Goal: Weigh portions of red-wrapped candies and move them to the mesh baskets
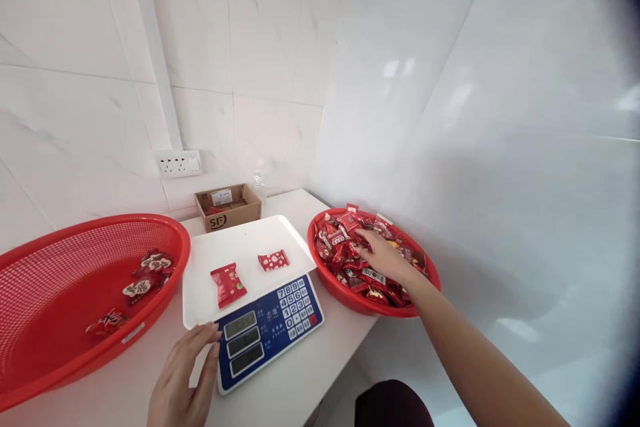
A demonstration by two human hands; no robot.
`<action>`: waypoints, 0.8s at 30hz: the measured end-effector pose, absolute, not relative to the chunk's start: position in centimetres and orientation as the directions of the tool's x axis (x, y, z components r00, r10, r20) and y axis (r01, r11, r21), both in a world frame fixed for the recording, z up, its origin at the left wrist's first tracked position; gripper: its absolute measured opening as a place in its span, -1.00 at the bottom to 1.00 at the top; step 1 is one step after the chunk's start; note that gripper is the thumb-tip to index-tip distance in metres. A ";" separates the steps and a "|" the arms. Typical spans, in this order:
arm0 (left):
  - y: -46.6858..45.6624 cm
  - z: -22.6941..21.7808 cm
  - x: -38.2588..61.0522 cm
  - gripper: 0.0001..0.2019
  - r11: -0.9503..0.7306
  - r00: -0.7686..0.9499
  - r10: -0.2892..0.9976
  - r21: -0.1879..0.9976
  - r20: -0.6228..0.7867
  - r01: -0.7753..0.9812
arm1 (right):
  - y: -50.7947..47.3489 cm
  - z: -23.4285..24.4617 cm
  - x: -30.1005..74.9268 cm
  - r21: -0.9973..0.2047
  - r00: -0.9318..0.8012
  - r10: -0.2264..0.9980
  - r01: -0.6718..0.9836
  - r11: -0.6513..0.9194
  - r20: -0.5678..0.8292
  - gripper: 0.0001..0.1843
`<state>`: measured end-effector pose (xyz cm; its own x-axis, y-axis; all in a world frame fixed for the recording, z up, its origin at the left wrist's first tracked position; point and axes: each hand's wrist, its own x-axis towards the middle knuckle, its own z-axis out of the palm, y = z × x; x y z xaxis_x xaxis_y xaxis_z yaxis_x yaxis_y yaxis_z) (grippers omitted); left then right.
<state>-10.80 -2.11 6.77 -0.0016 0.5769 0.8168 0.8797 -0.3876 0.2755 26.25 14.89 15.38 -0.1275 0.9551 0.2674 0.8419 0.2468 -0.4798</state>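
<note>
My right hand (384,257) reaches over the right red basket (345,301), its fingers apart and touching the heap of small wrapped snack packets (345,255). No packet is visibly gripped. At the front left corner of the digital scale (273,373), my left hand (184,373) has its fingertips against the edge beside the display. Its thumb stands apart from the fingers, with nothing between them. Two packets lie apart on the white weighing pan (260,230): a larger red packet (229,285) and a smaller red packet with white spots (273,260). The display digits are too faint to read.
A larger red basket (55,347) stands at the left with several packets (150,273) inside. Behind the scale are an open cardboard box (240,215) and a clear plastic bottle (259,180). Walls bound the white table (325,347) behind and to the right.
</note>
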 end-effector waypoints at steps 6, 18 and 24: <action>-1.9 6.7 -10.9 -0.76 -0.377 0.019 0.574 0.245 0.818 0.893 | 13.3 13.3 27.6 -0.275 -0.217 0.968 0.930 0.243 0.123 -0.25; -1.8 6.9 -10.9 -0.80 -0.398 0.031 0.554 0.232 0.832 0.888 | 12.4 13.3 24.0 -0.057 -0.249 0.953 0.963 0.263 0.173 -0.46; -1.7 6.7 -11.0 -0.79 -0.406 0.055 0.549 0.208 0.834 0.890 | 13.0 12.7 23.9 -0.104 -0.259 0.944 0.953 0.284 0.204 -0.45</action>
